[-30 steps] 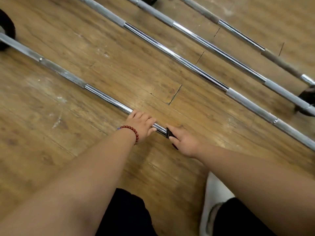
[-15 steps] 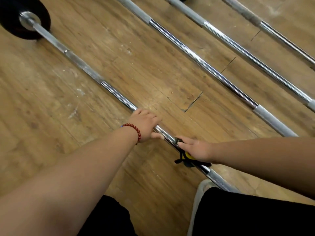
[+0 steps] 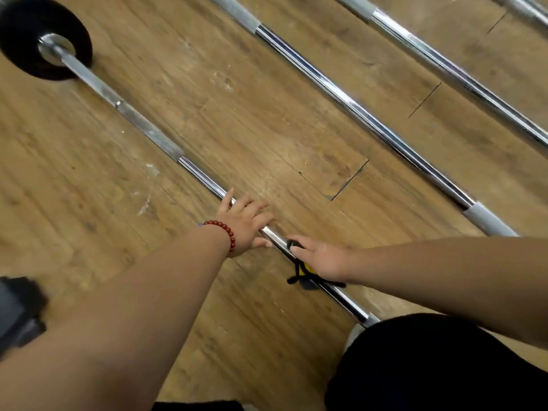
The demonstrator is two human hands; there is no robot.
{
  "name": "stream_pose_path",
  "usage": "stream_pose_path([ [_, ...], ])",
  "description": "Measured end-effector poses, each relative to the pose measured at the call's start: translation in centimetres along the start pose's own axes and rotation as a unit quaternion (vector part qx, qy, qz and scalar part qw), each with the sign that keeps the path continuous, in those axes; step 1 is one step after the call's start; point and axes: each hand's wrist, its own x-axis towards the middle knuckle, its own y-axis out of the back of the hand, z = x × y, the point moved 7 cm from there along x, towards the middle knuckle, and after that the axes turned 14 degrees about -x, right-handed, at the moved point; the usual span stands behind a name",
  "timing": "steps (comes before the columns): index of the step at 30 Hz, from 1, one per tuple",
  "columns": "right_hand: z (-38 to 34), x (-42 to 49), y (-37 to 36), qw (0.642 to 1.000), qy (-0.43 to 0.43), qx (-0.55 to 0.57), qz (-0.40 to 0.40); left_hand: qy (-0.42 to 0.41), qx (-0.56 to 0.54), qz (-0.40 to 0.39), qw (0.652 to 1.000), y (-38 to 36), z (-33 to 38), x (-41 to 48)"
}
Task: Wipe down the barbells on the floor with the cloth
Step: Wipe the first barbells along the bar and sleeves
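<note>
Wooden floor (image 3: 267, 129), four barbells lying side by side on it on a diagonal. The nearest barbell (image 3: 142, 129) has a black plate (image 3: 78, 40) on its far-left end. The second barbell (image 3: 370, 123) and third barbell (image 3: 462, 75) lie beyond it, well apart. Only a bit of the fourth barbell (image 3: 527, 7) shows in the top right corner.

Left hand (image 3: 246, 223) lies across the smooth chrome middle of the nearest barbell with its fingers spread and fairly straight and its thumb along the near side of the bar. Red bead bracelet (image 3: 228, 232) on that wrist.

Right hand (image 3: 323, 259) is on the same bar just beside the left hand, a short stretch of bare chrome between them. Its fingers are curled over the cloth (image 3: 302, 271), holding it against the bar. The cloth is black and yellow, with black ends sticking out under the hand on both sides of the bar.

Black trousers (image 3: 430, 366) at the lower right. A dark blurred object (image 3: 17, 310) at the left edge, can't tell what it is.

Versus half a second ago: left-hand fingers were together and curled over the bar, now splayed. Right hand and cloth sit about as far from the left hand as then. A second ago the hands were nearly touching and no yellow showed.
</note>
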Motion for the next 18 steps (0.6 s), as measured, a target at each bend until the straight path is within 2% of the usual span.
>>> stream_pose_path([
  [4,-2.2,1.1,1.1,1.0,0.018,0.001,0.008,-0.01,0.002,0.015,1.0,-0.2,-0.3,0.1],
  [10,-3.4,4.2,1.5,0.998,0.052,0.012,0.045,-0.076,-0.055,0.064,0.994,-1.2,-1.5,0.8],
  [12,-3.2,3.7,1.3,0.996,0.05,0.032,0.065,-0.115,-0.046,0.076,0.989,-1.1,-2.1,0.8],
  [15,-2.7,3.2,0.6,0.989,0.027,0.122,0.077,-0.178,-0.02,0.069,0.981,-0.2,-3.0,1.0],
  [18,-2.1,2.4,0.0,0.991,-0.006,0.074,0.108,-0.182,0.011,0.07,0.981,0.7,-4.2,1.5],
])
